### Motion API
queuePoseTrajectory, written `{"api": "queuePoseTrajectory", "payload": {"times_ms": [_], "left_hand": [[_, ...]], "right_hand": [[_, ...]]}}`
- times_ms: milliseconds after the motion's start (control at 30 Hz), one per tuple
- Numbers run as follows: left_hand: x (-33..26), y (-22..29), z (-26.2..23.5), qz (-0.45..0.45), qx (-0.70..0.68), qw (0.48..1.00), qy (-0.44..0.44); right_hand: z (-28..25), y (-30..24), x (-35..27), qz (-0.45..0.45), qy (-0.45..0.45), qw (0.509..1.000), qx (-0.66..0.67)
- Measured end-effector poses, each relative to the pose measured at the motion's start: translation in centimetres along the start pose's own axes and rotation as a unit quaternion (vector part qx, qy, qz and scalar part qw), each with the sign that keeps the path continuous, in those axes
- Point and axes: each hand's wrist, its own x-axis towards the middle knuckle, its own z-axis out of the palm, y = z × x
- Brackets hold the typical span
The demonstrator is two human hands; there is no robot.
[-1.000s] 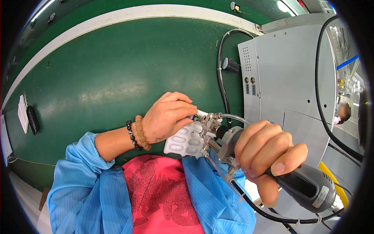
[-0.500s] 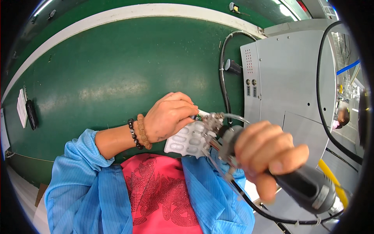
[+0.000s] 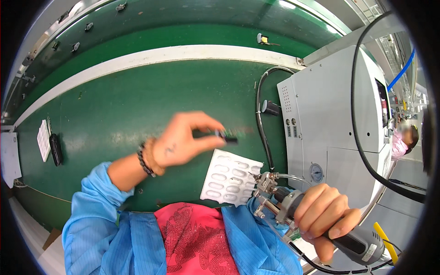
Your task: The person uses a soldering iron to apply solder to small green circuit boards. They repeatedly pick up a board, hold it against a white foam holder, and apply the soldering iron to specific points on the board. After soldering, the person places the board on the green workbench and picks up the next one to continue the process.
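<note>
My left hand (image 3: pixel 183 140) is raised over the green bench, thumb and fingers pinching a small black part with a bit of green board (image 3: pixel 230 138), blurred by motion. Below it a white tray (image 3: pixel 234 156) with rows of oval recesses lies at the bench's near edge. On the right, my right hand (image 3: pixel 323 211) is wrapped round a black-and-grey power screwdriver (image 3: pixel 362 243) held at a slant. Its metal head (image 3: pixel 266 182), with clear tubing, reaches the right edge of the tray; whether they touch I cannot tell.
A grey machine cabinet (image 3: pixel 316 110) with a pressure gauge (image 3: pixel 316 173) stands at the right. A black cable (image 3: pixel 259 114) curves beside it, near a dark cylinder (image 3: pixel 271 107). At far left lie a white pad (image 3: pixel 43 140) and a black case (image 3: pixel 55 149). Another person (image 3: pixel 405 140) sits beyond.
My left hand has lifted off the tray with the small black part, uncovering more recesses. The screwdriver in my right hand sits lower in the picture. The view has tilted upward.
</note>
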Motion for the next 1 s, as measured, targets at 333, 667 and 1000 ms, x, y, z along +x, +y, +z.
{"api": "queuePoseTrajectory", "payload": {"times_ms": [333,667,1000], "left_hand": [[18.9,-3.5,-9.7,0.257,0.484,0.788,0.279],[31.8,-4.9,-2.5,0.202,0.473,0.858,0.003],[20.6,-2.9,0.9,0.177,0.281,0.943,-0.013]], "right_hand": [[0.9,0.2,1.9,0.003,0.002,1.0,-0.016],[0.1,0.4,0.8,0.01,0.061,0.998,0.005],[-0.1,0.1,2.0,0.021,0.009,0.999,-0.028]]}}
